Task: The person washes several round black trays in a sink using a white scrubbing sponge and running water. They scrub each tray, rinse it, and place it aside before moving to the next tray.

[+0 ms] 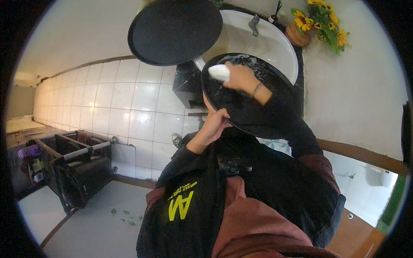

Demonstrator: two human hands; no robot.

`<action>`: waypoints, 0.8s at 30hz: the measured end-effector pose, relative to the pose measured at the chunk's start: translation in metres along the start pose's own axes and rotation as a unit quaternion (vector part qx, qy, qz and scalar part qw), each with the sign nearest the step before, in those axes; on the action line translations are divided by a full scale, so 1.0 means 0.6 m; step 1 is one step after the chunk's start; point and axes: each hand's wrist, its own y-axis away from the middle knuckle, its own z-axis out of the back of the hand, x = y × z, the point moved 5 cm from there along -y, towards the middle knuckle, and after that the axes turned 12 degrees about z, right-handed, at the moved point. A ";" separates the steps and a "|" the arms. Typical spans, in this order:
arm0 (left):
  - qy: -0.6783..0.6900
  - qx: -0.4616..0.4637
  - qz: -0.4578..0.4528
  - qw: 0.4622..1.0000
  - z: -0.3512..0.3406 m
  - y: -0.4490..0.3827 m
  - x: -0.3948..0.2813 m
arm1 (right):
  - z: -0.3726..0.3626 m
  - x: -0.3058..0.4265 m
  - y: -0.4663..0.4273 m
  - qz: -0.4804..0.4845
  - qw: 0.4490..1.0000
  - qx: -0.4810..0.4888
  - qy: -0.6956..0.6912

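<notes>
A round black tray (258,113) is tilted over the near edge of a white washbasin (280,48). My left hand (214,124) grips its lower left rim, with the thumb on top. My right hand (242,79) is slightly blurred and holds a white scrubbing pad or brush (218,72) against the tray's upper face; which of the two I cannot tell. White suds streak the tray's far part around that hand. Thin water runs from the metal faucet (254,25) into the basin. A second round black tray (176,32) lies beyond, to the basin's left, partly over its rim.
A terracotta-coloured pot (297,34) of sunflowers and a reed diffuser (273,19) stand behind the basin at the right. The basin is set in a dark counter (185,80). A black fabric cart (80,167) stands on the left, beside the white tiled floor (142,96).
</notes>
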 end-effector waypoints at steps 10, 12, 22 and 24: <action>-0.009 -0.021 -0.023 0.999 -0.005 -0.004 -0.010 | 0.012 -0.013 0.044 0.038 0.999 0.025 -0.020; -0.008 -0.020 -0.018 1.000 -0.005 -0.001 -0.001 | 0.020 -0.037 0.085 0.014 0.999 0.008 -0.036; -0.020 -0.020 -0.048 0.998 -0.004 0.007 -0.020 | 0.028 -0.034 0.140 -0.004 0.999 0.017 -0.028; 0.000 -0.026 -0.041 0.999 -0.010 0.005 0.003 | 0.020 -0.164 0.135 -0.119 0.992 -0.033 -0.004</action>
